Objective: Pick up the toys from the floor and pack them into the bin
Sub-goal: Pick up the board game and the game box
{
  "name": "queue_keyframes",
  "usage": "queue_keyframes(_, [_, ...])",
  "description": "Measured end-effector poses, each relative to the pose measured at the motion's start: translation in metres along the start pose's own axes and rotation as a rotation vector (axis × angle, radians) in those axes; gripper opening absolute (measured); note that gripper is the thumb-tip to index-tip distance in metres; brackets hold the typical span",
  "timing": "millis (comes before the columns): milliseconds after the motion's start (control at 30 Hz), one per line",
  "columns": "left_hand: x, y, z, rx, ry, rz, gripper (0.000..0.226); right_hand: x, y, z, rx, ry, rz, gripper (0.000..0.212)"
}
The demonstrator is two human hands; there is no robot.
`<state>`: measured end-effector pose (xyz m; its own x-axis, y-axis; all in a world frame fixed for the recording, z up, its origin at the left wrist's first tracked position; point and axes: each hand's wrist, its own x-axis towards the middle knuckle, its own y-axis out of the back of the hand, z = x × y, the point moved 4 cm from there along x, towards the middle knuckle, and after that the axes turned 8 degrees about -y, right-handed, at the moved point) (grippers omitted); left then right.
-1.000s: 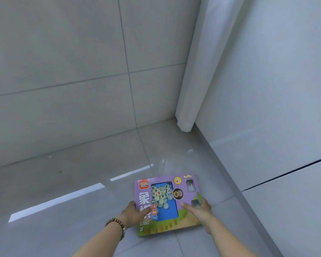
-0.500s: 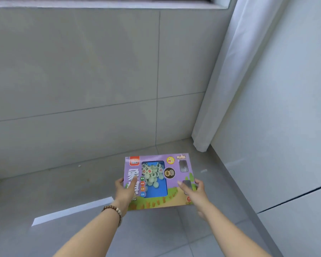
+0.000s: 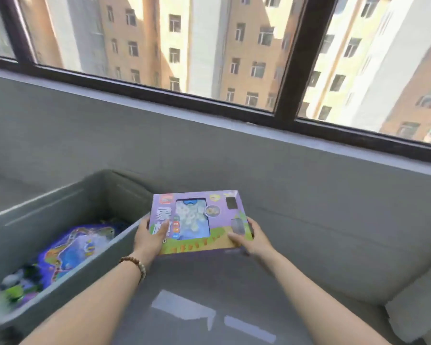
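1. Here we are, and the purple toy box (image 3: 197, 220) is up in the air, face up, carried in both hands above the grey floor (image 3: 197, 282).
2. We see the left hand (image 3: 147, 237) gripping the box's left edge. Its thumb lies on the printed face and the rest of the hand wraps underneath.
3. On that wrist sits a beaded bracelet (image 3: 135, 263).
4. The right hand (image 3: 254, 239) takes the near right corner. The thumb presses on top and the fingers (image 3: 249, 223) curl round the right side, closed on the box.
5. Through the box's clear window we make out pale round pieces on blue, though they are blurred.
6. To our left stands the grey bin (image 3: 47, 212), open at the top. The box hangs just beside its right-hand wall, with its left edge over the rim. We cannot tell whether the two touch.
7. Down in the bin lies a blue and purple package (image 3: 77, 247). Nearer us is a green toy (image 3: 13, 292), too smeared to name.
8. Behind it all runs a low grey wall (image 3: 309, 195) under a dark-framed window (image 3: 286, 58), with sunlit buildings (image 3: 209, 46) beyond the glass.
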<state>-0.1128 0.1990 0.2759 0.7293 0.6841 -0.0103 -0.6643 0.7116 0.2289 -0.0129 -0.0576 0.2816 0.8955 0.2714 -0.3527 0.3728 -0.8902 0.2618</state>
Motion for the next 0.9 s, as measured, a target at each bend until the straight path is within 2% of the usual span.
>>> queue_keyframes(133, [0.016, 0.127, -0.020, -0.078, 0.087, 0.177, 0.049, 0.005, -0.123, -0.066, -0.122, 0.068, -0.199, 0.063])
queue_keyframes(200, [0.020, 0.181, -0.038, -0.053, 0.135, 0.246, 0.050, 0.006, -0.182, -0.087, -0.139, 0.074, -0.237, 0.061])
queue_keyframes(267, [0.024, 0.225, -0.057, -0.028, 0.175, 0.300, 0.047, 0.006, -0.237, -0.097, -0.118, 0.056, -0.269, 0.050])
queue_keyframes(400, [0.037, 0.267, -0.099, 0.033, 0.271, 0.333, 0.050, 0.023, -0.316, -0.105, -0.125, 0.053, -0.321, 0.036])
queue_keyframes(500, [0.055, 0.273, -0.127, 0.101, 0.263, 0.318, 0.063, 0.056, -0.346, -0.097, -0.118, 0.063, -0.310, 0.040])
queue_keyframes(567, [0.065, 0.275, -0.153, 0.361, 0.281, 0.276, 0.068, 0.083, -0.357, -0.087, -0.177, 0.085, -0.293, 0.051])
queue_keyframes(600, [0.068, 0.277, -0.164, 0.573, 0.295, 0.252, 0.067, 0.097, -0.359, -0.079, -0.273, 0.105, -0.244, 0.058])
queue_keyframes(667, [0.068, 0.280, -0.180, 0.933, 0.311, 0.218, 0.066, 0.121, -0.362, -0.059, -0.589, 0.134, -0.153, 0.068])
queue_keyframes(700, [0.067, 0.280, -0.188, 1.060, 0.302, 0.200, 0.065, 0.127, -0.363, -0.047, -0.728, 0.139, -0.159, 0.067])
queue_keyframes(767, [0.065, 0.276, -0.194, 1.187, 0.272, 0.188, 0.066, 0.133, -0.367, -0.024, -0.859, 0.176, -0.208, 0.060])
queue_keyframes(900, [0.070, 0.278, -0.195, 1.235, 0.271, 0.202, 0.073, 0.132, -0.374, -0.013, -0.702, 0.217, -0.176, 0.057])
